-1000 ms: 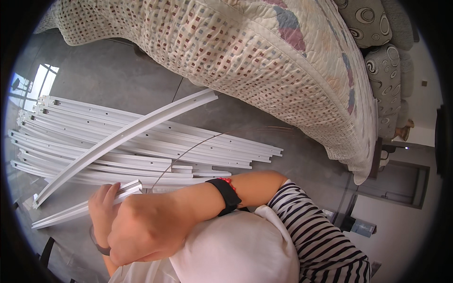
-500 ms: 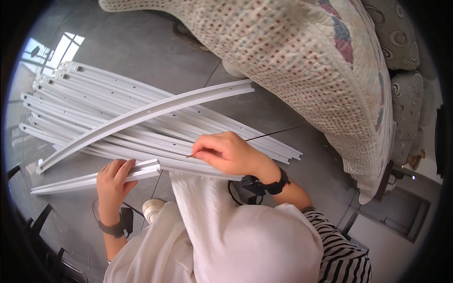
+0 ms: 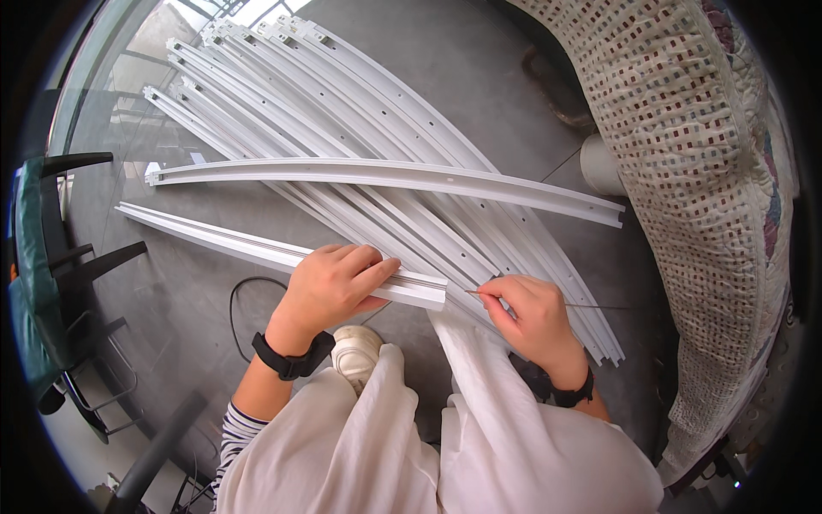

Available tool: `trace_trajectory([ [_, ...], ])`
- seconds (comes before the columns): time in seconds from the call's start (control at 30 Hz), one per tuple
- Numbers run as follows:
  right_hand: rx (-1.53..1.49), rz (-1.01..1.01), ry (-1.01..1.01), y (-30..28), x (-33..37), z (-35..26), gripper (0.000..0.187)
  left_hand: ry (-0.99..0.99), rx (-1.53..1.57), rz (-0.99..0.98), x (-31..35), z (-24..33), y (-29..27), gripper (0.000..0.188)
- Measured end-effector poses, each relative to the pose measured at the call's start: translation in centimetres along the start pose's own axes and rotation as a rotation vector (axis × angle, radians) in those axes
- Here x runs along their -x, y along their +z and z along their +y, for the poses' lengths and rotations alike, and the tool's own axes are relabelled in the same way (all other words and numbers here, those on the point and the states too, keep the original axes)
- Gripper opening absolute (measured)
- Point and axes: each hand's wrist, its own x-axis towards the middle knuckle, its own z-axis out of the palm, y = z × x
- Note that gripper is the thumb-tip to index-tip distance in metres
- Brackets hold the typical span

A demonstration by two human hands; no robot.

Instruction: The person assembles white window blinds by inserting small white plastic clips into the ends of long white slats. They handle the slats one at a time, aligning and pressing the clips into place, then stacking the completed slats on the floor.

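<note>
Two bare hands work in the head view, above a grey tiled floor point(image 3: 193, 313). The left hand point(image 3: 336, 284) is closed over a white channel rail point(image 3: 223, 238), gripping it near its right-hand end, with the thumb on the near side and the fingers across the top. The rail extends from this grip toward the left, with a groove visible along its length. The right hand point(image 3: 533, 315) is partly curled; its thumb and index finger are pinched together on a thin wire point(image 3: 592, 306). The short tip of the wire points at the open end of the held rail and is just beside it, apart from it. The remainder of the wire runs out to the right, behind the hand.

Beyond the hands, a stack of white rails point(image 3: 390, 116) lies diagonally on the floor. One separate curved-looking rail point(image 3: 385, 172) lies across the stack. A patterned quilt point(image 3: 668, 128) hangs at the right. A black cable point(image 3: 233, 310) loops on the floor beside the left wrist, and a pale shoe point(image 3: 355, 353) is below the left hand.
</note>
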Motion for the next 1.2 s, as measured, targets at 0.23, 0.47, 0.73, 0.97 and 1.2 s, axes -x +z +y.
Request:
trace_trajectory([
  [0.23,-0.009,-0.052,0.016,0.9,-0.5,0.5,0.008,0.005,0.0,-0.007,-0.5,0.0,0.0,0.053],
  [0.47,-0.036,-0.076,0.035,1.2,-1.1,0.0,0.007,0.011,-0.008,-0.001,-0.3,-0.2,0.0,0.052],
  [0.73,-0.034,-0.056,0.046,1.5,-1.2,0.0,0.006,0.015,-0.002,0.006,-0.4,-0.2,0.0,0.051],
  [0.97,-0.036,-0.049,0.036,1.4,-1.3,-0.2,0.007,0.028,0.015,0.004,-0.2,-0.3,0.1,0.052],
  [1.2,-0.019,-0.044,0.027,1.3,-1.4,-0.2,0.007,0.033,0.002,0.009,-0.2,-0.2,0.0,0.049],
])
